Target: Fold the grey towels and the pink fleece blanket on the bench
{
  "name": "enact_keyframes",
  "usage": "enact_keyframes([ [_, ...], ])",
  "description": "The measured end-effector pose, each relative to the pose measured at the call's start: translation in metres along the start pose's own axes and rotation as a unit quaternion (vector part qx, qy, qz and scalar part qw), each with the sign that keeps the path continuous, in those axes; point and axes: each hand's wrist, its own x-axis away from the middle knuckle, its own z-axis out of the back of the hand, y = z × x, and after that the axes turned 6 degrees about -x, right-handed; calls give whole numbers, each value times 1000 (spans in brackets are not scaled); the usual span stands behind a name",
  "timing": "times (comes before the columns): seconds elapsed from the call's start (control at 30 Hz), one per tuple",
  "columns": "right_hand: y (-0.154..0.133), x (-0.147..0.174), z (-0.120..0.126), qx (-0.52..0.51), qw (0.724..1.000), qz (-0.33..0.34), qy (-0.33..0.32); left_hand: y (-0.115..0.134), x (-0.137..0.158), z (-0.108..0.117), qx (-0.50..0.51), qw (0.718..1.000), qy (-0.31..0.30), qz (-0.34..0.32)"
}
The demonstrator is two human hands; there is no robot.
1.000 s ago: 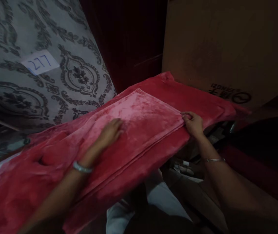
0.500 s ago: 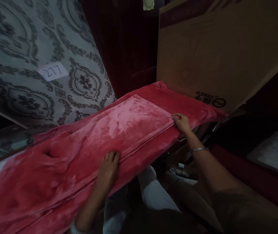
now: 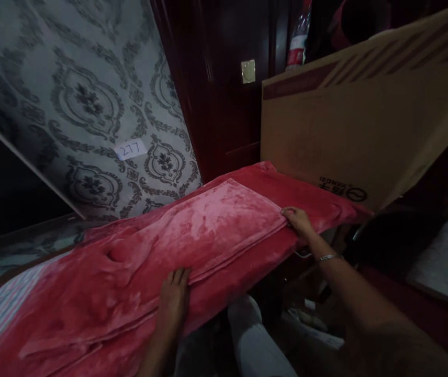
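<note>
A folded red plush cloth [image 3: 216, 225] lies lengthwise across a wider red plush cover [image 3: 298, 193]. Its lit upper face looks pink, and its left part is rumpled with a deep crease. My right hand [image 3: 298, 222] pinches the cloth's right front corner between thumb and fingers. At the middle of the near edge, my left hand [image 3: 174, 293] is closed on the same cloth, fingers bent over the top. The left thumb is hidden.
A large cardboard box [image 3: 349, 125] stands behind the right end. Patterned wallpaper [image 3: 90, 99] with a "277" label [image 3: 131, 149] rises at the back left, beside a dark red door [image 3: 220, 104]. A bottle [image 3: 298, 44] shows above the box. Striped fabric [image 3: 12, 303] lies at far left.
The camera view has tilted up and left, so the scene sits lower and farther right. Both hands keep their places on the cloth, which looks much the same.
</note>
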Motion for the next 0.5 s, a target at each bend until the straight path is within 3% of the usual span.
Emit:
enact_keyframes([
  [0.13,-31,-8,-3,-56,998,-13,-12,1,-5,8,21,999,-6,29],
  [0.27,-65,-14,15,-148,989,-1,14,10,-4,20,12,997,72,33],
  [0.37,-84,-5,45,-249,966,7,70,18,3,28,11,988,149,-27],
  [0.5,-101,20,73,-337,928,31,156,27,20,30,21,977,181,-108],
])
